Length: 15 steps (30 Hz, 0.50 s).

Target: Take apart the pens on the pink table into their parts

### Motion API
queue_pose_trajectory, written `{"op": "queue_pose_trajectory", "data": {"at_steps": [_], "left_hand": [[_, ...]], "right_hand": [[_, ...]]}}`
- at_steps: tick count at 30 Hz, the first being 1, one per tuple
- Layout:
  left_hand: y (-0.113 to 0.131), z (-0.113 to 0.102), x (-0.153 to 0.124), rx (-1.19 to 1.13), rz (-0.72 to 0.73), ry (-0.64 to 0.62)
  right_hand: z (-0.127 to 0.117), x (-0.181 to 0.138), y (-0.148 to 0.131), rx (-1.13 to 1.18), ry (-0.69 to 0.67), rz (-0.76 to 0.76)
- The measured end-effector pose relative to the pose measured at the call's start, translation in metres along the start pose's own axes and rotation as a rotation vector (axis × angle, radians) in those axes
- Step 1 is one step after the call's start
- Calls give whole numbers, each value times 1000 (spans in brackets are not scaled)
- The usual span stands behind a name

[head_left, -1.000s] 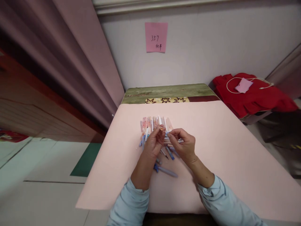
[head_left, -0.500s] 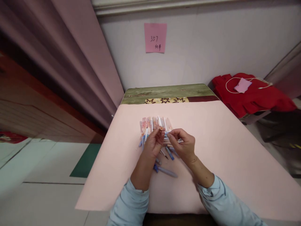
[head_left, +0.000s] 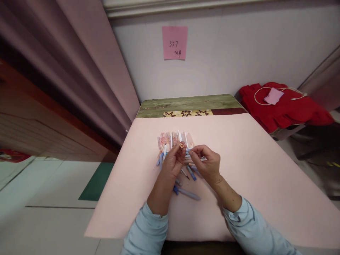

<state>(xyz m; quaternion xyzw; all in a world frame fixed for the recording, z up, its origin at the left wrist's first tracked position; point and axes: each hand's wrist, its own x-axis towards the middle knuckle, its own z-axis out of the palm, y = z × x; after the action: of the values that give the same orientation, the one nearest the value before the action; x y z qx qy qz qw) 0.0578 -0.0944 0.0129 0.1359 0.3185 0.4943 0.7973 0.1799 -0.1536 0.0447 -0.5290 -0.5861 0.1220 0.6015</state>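
Note:
My left hand [head_left: 175, 160] is closed, thumb and fingers pinching a pen barrel [head_left: 181, 145] whose round, orange-rimmed open end faces me. Just right of it, my right hand [head_left: 206, 160] is pinched shut, fingertips close to the left hand's. A small light-blue and white piece [head_left: 188, 150] shows at its fingertips; whether it is held or lies behind, I cannot tell. Beneath and beyond both hands lie several pens [head_left: 166, 137], pinkish and clear ones in a row at the back. A blue pen cap [head_left: 191, 173] and a grey-blue pen [head_left: 189, 193] lie nearer to me.
Pale pink paper [head_left: 247, 184] covers most of the table [head_left: 191, 102], whose green patterned top shows at the back. A pink note [head_left: 174, 43] is stuck on the wall. Red cloth [head_left: 287, 109] with a white cable [head_left: 256, 97] lies at the right; a curtain [head_left: 106, 60] hangs left.

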Motion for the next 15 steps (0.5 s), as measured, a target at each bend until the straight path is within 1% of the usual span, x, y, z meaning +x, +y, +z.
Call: {"op": "queue_pose_trajectory", "data": {"at_steps": [5, 11, 15], "left_hand": [[0, 2, -2, -33, 9, -15], [1, 6, -3, -20, 4, 23], [1, 6, -3, -22, 6, 21]], "right_hand": [[0, 0, 0, 2, 4, -2], [1, 0, 0, 11, 7, 4], [1, 0, 0, 16, 6, 13]]}}
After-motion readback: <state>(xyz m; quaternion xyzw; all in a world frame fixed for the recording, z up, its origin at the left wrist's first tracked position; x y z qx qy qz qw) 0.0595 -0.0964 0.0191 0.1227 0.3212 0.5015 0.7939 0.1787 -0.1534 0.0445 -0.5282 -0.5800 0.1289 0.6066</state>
